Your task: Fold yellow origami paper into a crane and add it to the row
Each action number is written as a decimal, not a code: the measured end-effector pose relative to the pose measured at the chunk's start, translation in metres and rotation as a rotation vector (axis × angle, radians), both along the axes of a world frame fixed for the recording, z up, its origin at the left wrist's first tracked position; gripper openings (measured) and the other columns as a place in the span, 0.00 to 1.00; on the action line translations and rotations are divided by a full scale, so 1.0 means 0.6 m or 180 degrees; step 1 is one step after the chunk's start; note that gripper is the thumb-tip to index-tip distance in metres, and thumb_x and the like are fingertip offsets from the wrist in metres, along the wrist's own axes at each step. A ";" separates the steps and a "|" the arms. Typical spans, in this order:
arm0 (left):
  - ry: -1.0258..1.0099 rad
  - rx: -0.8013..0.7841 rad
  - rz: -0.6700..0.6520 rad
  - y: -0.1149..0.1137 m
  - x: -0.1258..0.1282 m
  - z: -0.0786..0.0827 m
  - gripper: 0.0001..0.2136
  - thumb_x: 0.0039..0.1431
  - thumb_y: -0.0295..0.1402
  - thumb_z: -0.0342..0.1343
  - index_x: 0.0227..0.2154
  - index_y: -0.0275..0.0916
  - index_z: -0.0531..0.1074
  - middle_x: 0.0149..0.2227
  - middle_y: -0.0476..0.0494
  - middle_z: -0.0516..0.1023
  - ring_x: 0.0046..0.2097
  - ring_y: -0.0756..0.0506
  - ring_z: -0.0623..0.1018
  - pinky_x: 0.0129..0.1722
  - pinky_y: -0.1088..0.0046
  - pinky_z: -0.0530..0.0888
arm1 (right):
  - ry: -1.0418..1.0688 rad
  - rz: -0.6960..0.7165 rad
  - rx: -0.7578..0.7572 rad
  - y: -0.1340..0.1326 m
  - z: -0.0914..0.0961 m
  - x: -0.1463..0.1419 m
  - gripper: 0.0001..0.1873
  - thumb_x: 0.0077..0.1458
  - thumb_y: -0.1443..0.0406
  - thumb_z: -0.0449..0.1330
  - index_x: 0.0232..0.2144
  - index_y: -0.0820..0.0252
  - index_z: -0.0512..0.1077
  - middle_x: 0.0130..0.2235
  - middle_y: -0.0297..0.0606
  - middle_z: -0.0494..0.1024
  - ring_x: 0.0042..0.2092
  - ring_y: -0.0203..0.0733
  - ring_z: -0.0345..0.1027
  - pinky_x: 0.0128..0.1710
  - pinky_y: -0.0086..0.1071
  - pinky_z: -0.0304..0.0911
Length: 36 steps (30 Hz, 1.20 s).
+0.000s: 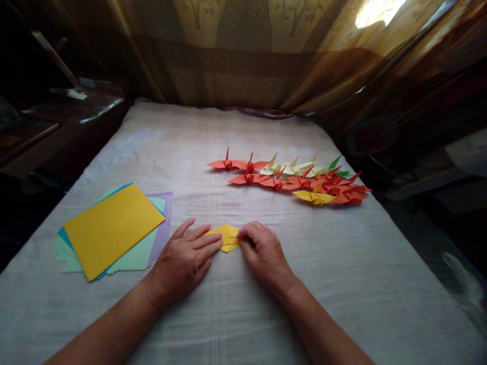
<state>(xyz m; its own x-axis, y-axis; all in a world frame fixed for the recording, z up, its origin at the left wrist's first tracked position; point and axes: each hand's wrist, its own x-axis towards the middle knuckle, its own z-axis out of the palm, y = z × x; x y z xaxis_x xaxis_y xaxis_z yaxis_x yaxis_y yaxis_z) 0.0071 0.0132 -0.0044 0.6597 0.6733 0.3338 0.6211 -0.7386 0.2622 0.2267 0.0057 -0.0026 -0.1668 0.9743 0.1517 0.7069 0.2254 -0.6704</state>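
Note:
A small folded yellow paper (229, 242) lies flat on the sheet between my hands, with crease lines across its middle. My left hand (186, 256) rests palm down with fingers spread, its fingertips on the paper's left part. At the opposite end, my right hand (265, 253) pinches the paper's right corner between thumb and curled forefinger. That corner is partly hidden by the fingers.
To the left lies a stack of coloured paper sheets (114, 230), yellow on top. Several folded paper cranes, including red ones (249, 178) and a yellow one (314, 196), stand in rows at the right. A patterned curtain (243, 56) hangs behind the sheet-covered surface (342, 284).

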 end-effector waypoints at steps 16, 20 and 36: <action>-0.0126 0.0167 0.0109 0.000 -0.002 0.013 0.12 0.63 0.30 0.52 0.43 0.45 0.79 0.45 0.49 0.83 0.53 0.39 0.77 0.64 0.50 0.56 | 0.0005 0.0038 0.0274 0.002 -0.006 0.007 0.07 0.56 0.73 0.59 0.34 0.56 0.73 0.42 0.38 0.76 0.44 0.43 0.67 0.46 0.35 0.61; -0.0060 0.0255 0.0144 0.000 0.001 0.018 0.10 0.65 0.34 0.52 0.41 0.45 0.79 0.47 0.47 0.82 0.53 0.39 0.76 0.62 0.50 0.58 | -0.0458 0.0085 0.0223 -0.002 0.007 0.005 0.05 0.58 0.72 0.59 0.33 0.58 0.72 0.38 0.38 0.76 0.42 0.43 0.67 0.44 0.33 0.61; 0.0284 0.0442 0.0366 -0.004 0.014 0.021 0.14 0.63 0.44 0.55 0.44 0.40 0.76 0.39 0.42 0.78 0.42 0.39 0.73 0.47 0.58 0.66 | -0.0447 0.0190 -0.0784 -0.020 0.056 -0.001 0.08 0.54 0.71 0.59 0.26 0.55 0.72 0.25 0.28 0.77 0.26 0.35 0.68 0.27 0.26 0.54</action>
